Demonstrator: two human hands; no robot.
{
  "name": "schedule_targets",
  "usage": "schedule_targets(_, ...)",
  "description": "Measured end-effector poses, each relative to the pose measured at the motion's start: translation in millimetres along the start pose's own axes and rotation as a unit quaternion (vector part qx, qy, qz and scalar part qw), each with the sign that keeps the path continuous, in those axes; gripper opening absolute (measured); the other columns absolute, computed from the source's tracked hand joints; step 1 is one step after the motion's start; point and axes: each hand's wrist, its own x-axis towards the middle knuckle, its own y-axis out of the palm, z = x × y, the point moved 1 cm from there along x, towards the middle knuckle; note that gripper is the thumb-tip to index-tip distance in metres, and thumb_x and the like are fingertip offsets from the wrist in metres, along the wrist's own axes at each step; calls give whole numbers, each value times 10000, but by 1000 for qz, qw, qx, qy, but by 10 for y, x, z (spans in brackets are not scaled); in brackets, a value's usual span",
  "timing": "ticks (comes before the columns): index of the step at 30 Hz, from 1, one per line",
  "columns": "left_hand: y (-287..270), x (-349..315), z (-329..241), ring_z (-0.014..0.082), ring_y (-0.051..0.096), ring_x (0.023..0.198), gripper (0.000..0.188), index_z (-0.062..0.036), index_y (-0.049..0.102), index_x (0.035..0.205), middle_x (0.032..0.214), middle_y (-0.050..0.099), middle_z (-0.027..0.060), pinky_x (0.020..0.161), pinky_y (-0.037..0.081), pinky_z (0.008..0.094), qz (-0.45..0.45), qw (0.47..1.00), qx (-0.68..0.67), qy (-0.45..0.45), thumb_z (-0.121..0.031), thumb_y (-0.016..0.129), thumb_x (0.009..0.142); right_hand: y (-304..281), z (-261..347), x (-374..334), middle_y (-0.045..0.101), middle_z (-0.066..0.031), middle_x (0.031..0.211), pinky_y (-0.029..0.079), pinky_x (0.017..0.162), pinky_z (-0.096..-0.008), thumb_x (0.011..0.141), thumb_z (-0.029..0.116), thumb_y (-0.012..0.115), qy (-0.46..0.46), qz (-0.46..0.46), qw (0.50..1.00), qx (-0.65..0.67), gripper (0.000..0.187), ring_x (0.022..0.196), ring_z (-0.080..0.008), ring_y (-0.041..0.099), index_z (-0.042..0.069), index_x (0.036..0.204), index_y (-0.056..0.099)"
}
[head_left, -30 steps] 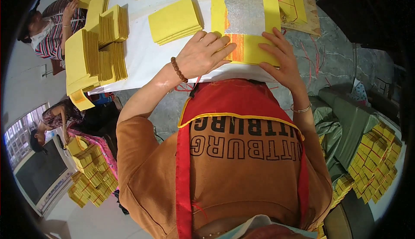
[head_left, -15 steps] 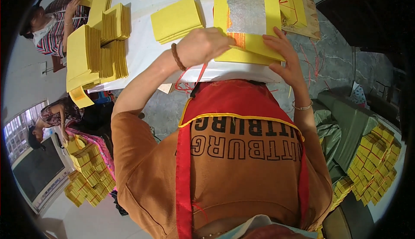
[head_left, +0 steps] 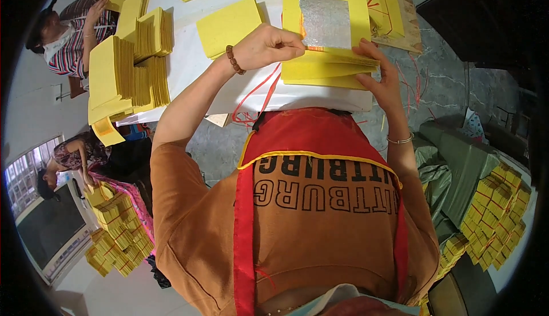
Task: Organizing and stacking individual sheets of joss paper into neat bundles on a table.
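Note:
On the white-covered table in front of me lies a yellow paper sheet (head_left: 357, 16) with a silver square (head_left: 326, 22) on it. Its near part is lifted into a fold, and a thin strip of orange shows beside the silver. My left hand (head_left: 269, 46) is closed in a pinch at the left end of this fold. At the right end, my right hand (head_left: 378, 75) grips the paper, thumb below and fingers above. More yellow paper lies beneath the fold. Left of my left hand is a small stack of folded yellow paper (head_left: 229, 27).
Tall stacks of folded yellow paper (head_left: 108, 73) line the table's left side. Red string (head_left: 251, 96) hangs at the table's near edge. Tied yellow bundles (head_left: 392, 10) sit at the right on a wooden board (head_left: 410, 24). Two people (head_left: 74, 36) work at the left.
The near part of the yellow sheet has risen and folded away from me, covering most of the orange patch. My left hand has turned and closed up at the fold's left end.

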Motion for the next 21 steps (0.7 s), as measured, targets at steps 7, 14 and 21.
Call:
schedule_targets(7,-44,57,15,46,499,702,142,18,643,890,737,579,-22,645,413,207,44,997,-53,-39,-95,571,840,-34,-36,11,599,-85,1165,277,1059,-398,729,234,670,-2,17,998,55,541,1266,-266,405,75,1223,519)
schedule_targets(14,-41,98,2,47,458,654,157,14,614,805,692,546,-32,623,391,216,45,996,-63,-33,-132,559,815,-42,-37,32,601,-86,1158,291,1049,-396,738,224,671,0,10,999,40,500,1255,-264,418,71,1195,541)
schedule_targets(21,-53,68,-101,81,526,776,187,-11,638,956,815,605,9,702,427,252,37,997,-23,-56,-146,612,830,-19,-149,64,633,-84,1074,415,922,-338,764,42,652,-21,-53,994,-90,270,1089,-223,557,42,1033,626)
